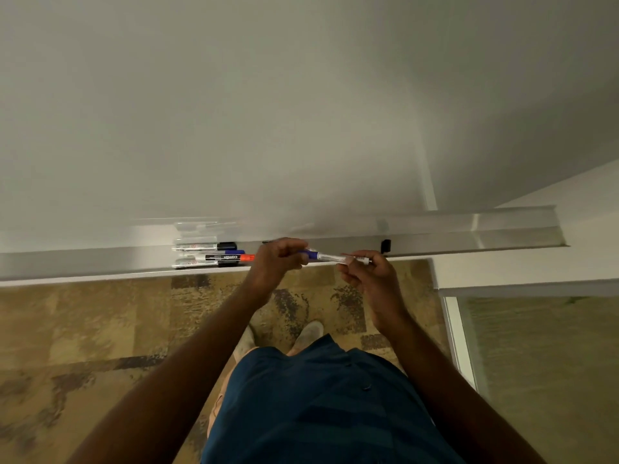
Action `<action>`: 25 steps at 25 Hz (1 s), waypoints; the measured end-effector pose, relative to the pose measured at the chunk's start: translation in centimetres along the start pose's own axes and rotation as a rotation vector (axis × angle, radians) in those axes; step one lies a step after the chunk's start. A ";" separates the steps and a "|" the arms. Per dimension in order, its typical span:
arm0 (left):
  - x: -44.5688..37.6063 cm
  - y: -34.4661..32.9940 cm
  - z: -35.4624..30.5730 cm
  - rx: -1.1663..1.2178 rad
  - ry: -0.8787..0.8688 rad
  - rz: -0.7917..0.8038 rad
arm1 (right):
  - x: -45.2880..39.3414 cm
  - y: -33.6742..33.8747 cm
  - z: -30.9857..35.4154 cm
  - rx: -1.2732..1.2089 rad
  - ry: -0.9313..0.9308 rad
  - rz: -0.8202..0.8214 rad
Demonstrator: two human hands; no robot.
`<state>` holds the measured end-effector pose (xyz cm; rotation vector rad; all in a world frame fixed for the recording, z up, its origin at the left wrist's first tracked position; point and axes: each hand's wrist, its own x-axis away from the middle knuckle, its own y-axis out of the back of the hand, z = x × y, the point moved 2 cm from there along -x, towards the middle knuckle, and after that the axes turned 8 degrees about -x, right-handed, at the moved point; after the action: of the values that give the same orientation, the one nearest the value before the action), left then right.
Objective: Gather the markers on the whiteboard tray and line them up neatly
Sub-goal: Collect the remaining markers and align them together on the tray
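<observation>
While three markers (207, 254) already lie side by side at the left of the tray (435, 244), I have the blue-capped marker (330, 256) held level just above the tray's front edge, my left hand (279, 259) curled round its cap end and my right hand (366, 271) pinching the other end. I judge this the gathering step: next I carry it left and set it parallel beside the row. A small black object (386, 245) waits further right.

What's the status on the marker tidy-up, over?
Both hands on one blue-capped marker: left hand grips cap end, right hand pinches the other end. Three markers grouped on tray at left. Small black piece sits right. Nothing blocking.
</observation>
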<state>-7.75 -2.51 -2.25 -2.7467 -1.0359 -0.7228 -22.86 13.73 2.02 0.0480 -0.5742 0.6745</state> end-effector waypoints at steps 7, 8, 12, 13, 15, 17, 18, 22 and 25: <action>4.2 3.9 1.8 0.452 0.215 -0.303 | 3.5 -8.0 -1.8 1.102 0.647 0.273; 4.7 4.1 2.1 0.490 0.252 -0.376 | 4.1 -9.3 -2.2 1.216 0.763 0.292; 6.2 6.0 2.1 0.546 0.273 -0.593 | 5.8 -13.5 -3.2 1.387 0.872 0.326; 6.6 6.7 2.1 0.548 0.274 -0.614 | 6.0 -14.4 -3.7 1.364 0.831 0.344; 7.2 8.2 2.3 0.557 0.280 -0.633 | 6.1 -15.8 -4.6 1.251 0.731 0.354; 7.7 10.1 2.6 0.562 0.278 -0.646 | 5.8 -17.2 -5.5 1.122 0.674 0.360; 7.9 11.3 2.6 0.559 0.262 -0.648 | 5.5 -18.0 -6.0 1.076 0.652 0.369; 7.1 15.3 2.1 0.367 0.199 -0.621 | 0.4 -19.5 -7.3 1.019 0.556 0.398; 6.6 16.9 2.6 0.109 0.222 -0.670 | -2.8 -20.8 -8.2 1.060 0.610 0.292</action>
<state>8.55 -10.70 -0.43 -2.1410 -1.8860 -0.9775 -8.13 -2.43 -3.42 0.7324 0.4182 1.1597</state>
